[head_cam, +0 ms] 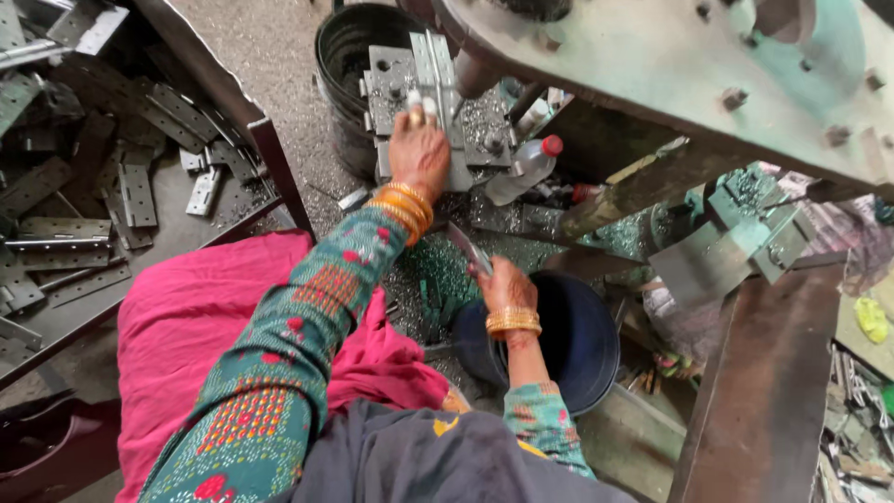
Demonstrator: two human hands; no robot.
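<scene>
Pretty slim pickings for packaging here, just 1 bottle and a couple of tubs.

There's 1 clear plastic bottle with a red cap (527, 166) lying tilted on the bench just right of the grey metal die block, any label too small to tell. Behind the block sits a round black bucket (346, 56), and lower down there's a round dark blue tub (582, 340). No signs or screens in sight.
</scene>
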